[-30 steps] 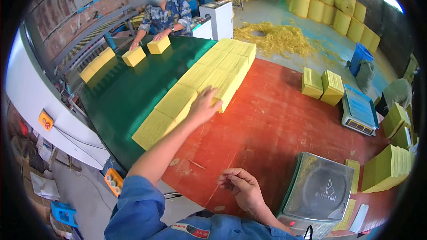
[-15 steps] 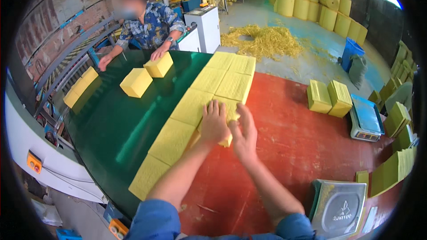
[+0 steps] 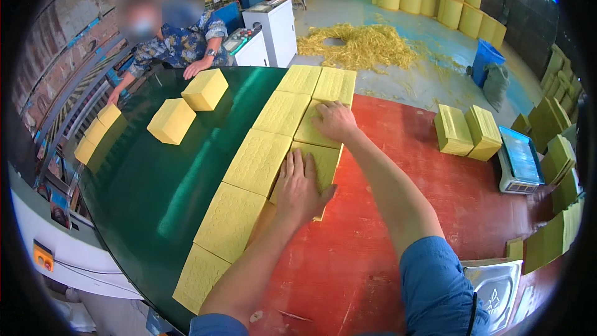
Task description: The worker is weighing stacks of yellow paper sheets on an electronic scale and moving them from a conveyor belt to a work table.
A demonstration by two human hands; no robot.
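Two rows of yellow paper stacks [image 3: 267, 112] with textured tops run along the seam between a green surface and a red tabletop. My left hand [image 3: 300, 188] lies with fingers spread on the nearest stack of the right row [image 3: 324, 163], its thumb toward the right edge. On the stack just beyond, my right hand [image 3: 336, 121] rests palm down, fingers slightly bent; its thumb is hidden. Beside my left wrist, part of a stack's side [image 3: 261, 223] shows below the left row.
A co-worker [image 3: 186, 43] across the green surface [image 3: 205, 180] touches yellow blocks [image 3: 205, 89]. Two paper stacks [image 3: 454, 129] stand right, by a blue-topped scale [image 3: 522, 155]. Another scale [image 3: 497, 289] sits near right. Paper shreds [image 3: 357, 46] cover the floor behind.
My right hand has moved forward from the nearest stack's right side onto the stack beyond. My left hand stays on the nearest stack. The co-worker's hand has reached the small blocks at left.
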